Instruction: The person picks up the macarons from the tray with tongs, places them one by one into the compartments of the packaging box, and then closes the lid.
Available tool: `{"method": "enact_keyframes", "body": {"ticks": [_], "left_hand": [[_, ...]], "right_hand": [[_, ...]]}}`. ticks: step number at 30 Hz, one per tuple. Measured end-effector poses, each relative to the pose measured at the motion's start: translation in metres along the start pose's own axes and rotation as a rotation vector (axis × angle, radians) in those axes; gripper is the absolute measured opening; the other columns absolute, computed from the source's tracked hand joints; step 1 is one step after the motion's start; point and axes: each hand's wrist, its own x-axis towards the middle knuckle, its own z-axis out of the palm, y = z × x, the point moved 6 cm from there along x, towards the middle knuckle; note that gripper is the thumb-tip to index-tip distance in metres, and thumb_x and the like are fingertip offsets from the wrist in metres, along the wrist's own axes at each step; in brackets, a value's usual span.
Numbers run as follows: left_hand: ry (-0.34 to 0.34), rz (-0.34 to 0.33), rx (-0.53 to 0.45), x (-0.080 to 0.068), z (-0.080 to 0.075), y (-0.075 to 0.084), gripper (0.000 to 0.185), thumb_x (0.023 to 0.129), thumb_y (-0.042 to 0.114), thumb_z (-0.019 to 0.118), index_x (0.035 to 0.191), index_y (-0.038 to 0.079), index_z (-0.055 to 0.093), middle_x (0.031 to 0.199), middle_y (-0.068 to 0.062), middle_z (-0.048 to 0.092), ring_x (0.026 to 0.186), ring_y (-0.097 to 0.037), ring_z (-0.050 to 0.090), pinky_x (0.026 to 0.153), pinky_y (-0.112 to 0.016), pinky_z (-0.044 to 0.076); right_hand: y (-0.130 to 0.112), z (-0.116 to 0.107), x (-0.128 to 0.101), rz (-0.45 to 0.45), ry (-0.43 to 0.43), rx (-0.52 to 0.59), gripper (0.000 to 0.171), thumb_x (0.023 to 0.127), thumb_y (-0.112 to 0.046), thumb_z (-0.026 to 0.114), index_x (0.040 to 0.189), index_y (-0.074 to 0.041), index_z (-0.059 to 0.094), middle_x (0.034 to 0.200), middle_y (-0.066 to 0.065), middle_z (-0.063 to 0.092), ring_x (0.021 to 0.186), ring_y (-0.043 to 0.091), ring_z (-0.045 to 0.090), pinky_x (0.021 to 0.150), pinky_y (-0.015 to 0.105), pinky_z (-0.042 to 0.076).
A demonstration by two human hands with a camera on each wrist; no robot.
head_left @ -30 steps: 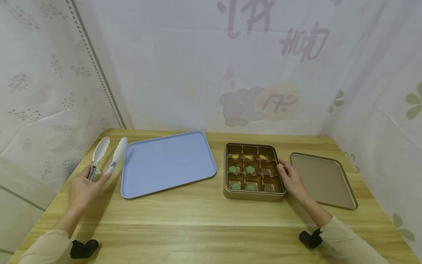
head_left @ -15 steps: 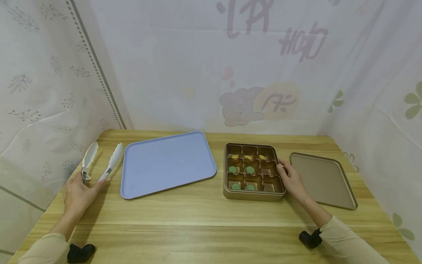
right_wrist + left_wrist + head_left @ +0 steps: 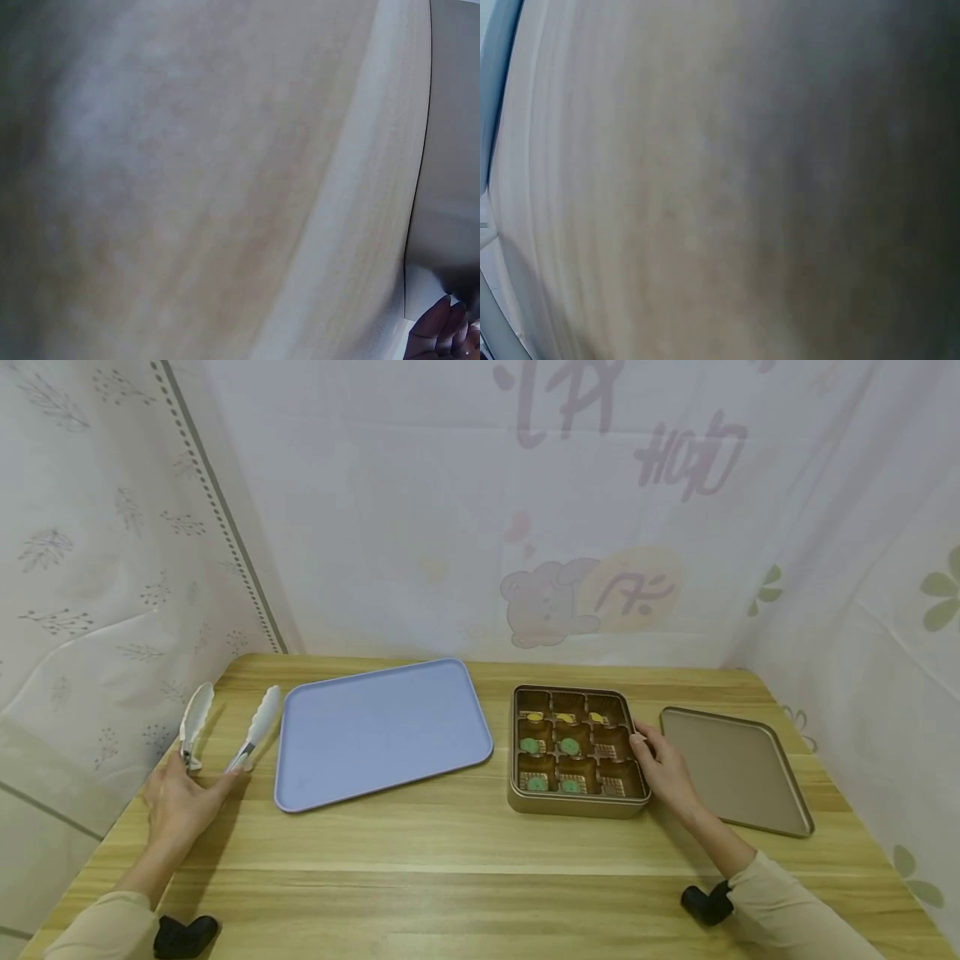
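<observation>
White-tipped metal tongs (image 3: 228, 735) with their arms spread wide stand at the table's left side. My left hand (image 3: 180, 802) holds them at the near end, thumb on the right arm and fingers around the left one. To the right, a gold tin box (image 3: 577, 806) sits with a brown divided insert of small compartments. Yellow pieces (image 3: 566, 717) lie in its back row, and green round pieces (image 3: 569, 746) in the middle and front rows. My right hand (image 3: 667, 777) grips the tin's right wall, thumb at the rim; its fingertips (image 3: 433, 326) show at the right wrist view's lower corner.
A blue tray (image 3: 382, 735) lies between the tongs and the tin. Right of the tin lies its flat gold lid (image 3: 735, 768), partly behind my right hand. Printed cloth (image 3: 390, 527) hangs around the back and sides of the wooden table (image 3: 420, 893).
My left hand has moved down and left with the tongs, whose arms have spread wider apart. The right hand and the tin have stayed still.
</observation>
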Motion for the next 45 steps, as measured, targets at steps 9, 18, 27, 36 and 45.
{"method": "enact_keyframes", "body": {"ticks": [9, 18, 27, 36, 45], "left_hand": [[-0.028, 0.01, -0.022, 0.001, -0.003, -0.003, 0.079, 0.093, 0.037, 0.061, 0.139, -0.016, 0.024, 0.146, -0.048, 0.014, 0.136, -0.061, 0.01, 0.104, -0.071, 0.021], [-0.018, -0.006, 0.002, -0.004, -0.005, -0.003, 0.086, 0.088, 0.04, 0.067, 0.134, -0.019, 0.022, 0.14, -0.049, 0.019, 0.13, -0.063, 0.019, 0.104, -0.069, 0.023], [0.003, 0.218, -0.143, -0.026, 0.003, 0.067, 0.086, 0.094, 0.026, 0.061, 0.154, -0.007, 0.009, 0.156, -0.037, 0.01, 0.144, -0.056, 0.011, 0.114, -0.067, 0.012], [-0.301, 0.363, -0.672, -0.088, 0.093, 0.217, 0.059, 0.092, 0.002, 0.063, 0.145, -0.005, 0.04, 0.145, -0.025, 0.047, 0.132, -0.034, 0.049, 0.107, -0.017, 0.039], [-0.773, 0.298, -0.994, -0.173, 0.197, 0.317, 0.053, 0.097, 0.013, 0.058, 0.146, -0.001, 0.041, 0.145, -0.022, 0.049, 0.133, -0.036, 0.049, 0.106, -0.032, 0.045]], "right_hand": [[-0.001, 0.0, 0.0, 0.002, -0.003, 0.002, 0.056, 0.108, -0.029, 0.034, 0.149, 0.008, 0.029, 0.15, 0.033, 0.035, 0.136, 0.049, 0.038, 0.106, 0.061, 0.036], [0.002, 0.002, 0.003, 0.0, -0.01, -0.015, 0.057, 0.108, -0.032, 0.033, 0.148, 0.009, 0.032, 0.15, 0.032, 0.036, 0.137, 0.049, 0.036, 0.108, 0.061, 0.034], [0.002, -0.009, 0.003, 0.048, -0.007, 0.018, 0.06, 0.108, -0.034, 0.027, 0.147, 0.011, 0.031, 0.127, 0.034, 0.051, 0.114, 0.044, 0.054, 0.096, 0.049, 0.048], [0.015, -0.051, -0.011, -0.006, 0.046, 0.093, 0.054, 0.108, -0.024, 0.033, 0.143, 0.017, 0.032, 0.079, 0.002, 0.049, 0.063, 0.006, 0.048, 0.06, 0.022, 0.048], [0.051, -0.119, -0.042, 0.096, 0.191, -0.13, 0.055, 0.107, -0.026, 0.034, 0.14, 0.017, 0.037, 0.077, -0.003, 0.051, 0.066, 0.001, 0.051, 0.062, 0.018, 0.05]]}}
